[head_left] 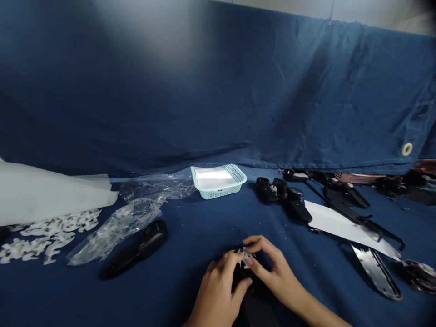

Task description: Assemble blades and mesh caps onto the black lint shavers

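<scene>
Right hand (pixel 272 270) has its fingers pinching a jagged little white bit (pixel 245 260) at the end of a dark black piece (pixel 255 306). Left hand (pixel 218 288) grips that piece, over soft blue cloth (pixel 197 227).

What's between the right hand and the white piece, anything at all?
Nothing I can see. The right hand pinches the white piece between thumb and finger. The black part is beneath the hands, not between.
</scene>
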Available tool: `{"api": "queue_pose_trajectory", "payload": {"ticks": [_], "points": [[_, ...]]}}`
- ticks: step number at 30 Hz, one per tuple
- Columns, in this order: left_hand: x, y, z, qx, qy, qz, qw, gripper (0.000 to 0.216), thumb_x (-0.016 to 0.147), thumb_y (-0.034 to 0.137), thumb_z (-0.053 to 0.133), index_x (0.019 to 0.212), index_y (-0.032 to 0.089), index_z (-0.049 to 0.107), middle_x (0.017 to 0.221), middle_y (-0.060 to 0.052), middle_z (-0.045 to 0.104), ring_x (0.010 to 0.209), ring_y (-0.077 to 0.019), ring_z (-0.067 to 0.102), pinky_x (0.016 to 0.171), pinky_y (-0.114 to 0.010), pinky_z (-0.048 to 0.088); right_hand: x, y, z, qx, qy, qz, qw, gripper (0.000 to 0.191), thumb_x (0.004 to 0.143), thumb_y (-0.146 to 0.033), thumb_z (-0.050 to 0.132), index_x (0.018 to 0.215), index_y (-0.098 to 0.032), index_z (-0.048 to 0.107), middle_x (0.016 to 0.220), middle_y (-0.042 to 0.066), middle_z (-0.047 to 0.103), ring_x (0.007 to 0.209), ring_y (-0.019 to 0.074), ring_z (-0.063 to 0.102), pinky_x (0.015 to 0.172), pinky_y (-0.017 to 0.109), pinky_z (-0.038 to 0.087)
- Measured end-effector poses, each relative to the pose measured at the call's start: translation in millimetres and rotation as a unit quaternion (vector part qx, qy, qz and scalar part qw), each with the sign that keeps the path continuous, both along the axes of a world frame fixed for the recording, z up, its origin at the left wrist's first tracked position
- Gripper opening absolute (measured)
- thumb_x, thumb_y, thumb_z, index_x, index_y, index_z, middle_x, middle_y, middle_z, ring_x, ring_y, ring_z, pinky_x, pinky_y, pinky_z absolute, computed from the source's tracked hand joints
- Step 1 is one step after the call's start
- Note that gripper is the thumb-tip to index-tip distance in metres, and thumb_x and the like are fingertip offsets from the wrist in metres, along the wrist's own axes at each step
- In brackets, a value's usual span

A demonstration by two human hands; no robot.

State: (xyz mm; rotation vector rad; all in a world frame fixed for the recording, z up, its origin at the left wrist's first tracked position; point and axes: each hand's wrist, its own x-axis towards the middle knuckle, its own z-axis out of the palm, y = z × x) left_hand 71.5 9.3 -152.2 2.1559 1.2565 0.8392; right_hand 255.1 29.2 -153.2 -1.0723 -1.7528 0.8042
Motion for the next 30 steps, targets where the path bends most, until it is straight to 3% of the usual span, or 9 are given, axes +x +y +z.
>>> {"api": "queue_pose_trajectory", "payload": {"ticks": [4,10,20,25,30], "points": [[0,2,0.5,-0.008,0.004,0.000,1.000,0.040,0.084,0.009,0.061,0.117,0.028,0.051,0.123,-0.002,0.067,0.110,-0.0245,0.063,0.093,-0.041,0.050,-2,-1,-1.2,-0.008,0.002,-0.003,1.000,0.008,0.091,-0.032,0.060,0.090,-0.023,0.059,0.109,0.007,0.064,0.105,0.0245,0.061,0.093,0.038,0.047],[-1,4,3.3,-0.025,-0.005,-0.006,1.000,0.044,0.083,0.011,0.061,0.122,0.028,0.051,0.126,-0.004,0.066,0.116,-0.0248,0.061,0.098,-0.041,0.049,2,-4,-3.3,0.054,-0.062,-0.019,0.996,0.007,0.091,-0.031,0.059,0.090,-0.024,0.060,0.111,0.009,0.063,0.107,0.0278,0.059,0.094,0.044,0.045],[-2,7,0.7,-0.033,-0.015,-0.005,0.999,0.049,0.082,0.012,0.061,0.126,0.032,0.051,0.127,-0.001,0.065,0.114,-0.0231,0.061,0.098,-0.038,0.048,9,-5,4.6,0.109,-0.063,0.043,0.991,0.012,0.093,-0.018,0.053,0.093,-0.027,0.061,0.114,0.006,0.066,0.114,0.0258,0.055,0.099,0.045,0.043],[-2,2,0.9,-0.049,0.008,0.021,0.999,0.060,0.083,0.016,0.061,0.137,0.031,0.040,0.133,-0.004,0.061,0.116,-0.0256,0.060,0.098,-0.041,0.048,10,-4,4.3,0.101,-0.064,0.056,0.991,0.014,0.096,-0.019,0.050,0.093,-0.027,0.061,0.117,0.005,0.067,0.118,0.0257,0.053,0.102,0.046,0.041],[0,-2,-6.6,-0.041,0.020,0.030,0.998,0.045,0.089,0.018,0.054,0.130,0.029,0.042,0.131,-0.007,0.062,0.114,-0.0257,0.062,0.096,-0.043,0.049,8,-3,5.8,0.133,-0.084,0.052,0.986,0.015,0.096,-0.018,0.050,0.099,-0.027,0.062,0.109,0.006,0.068,0.111,0.0259,0.056,0.098,0.046,0.043]]}}
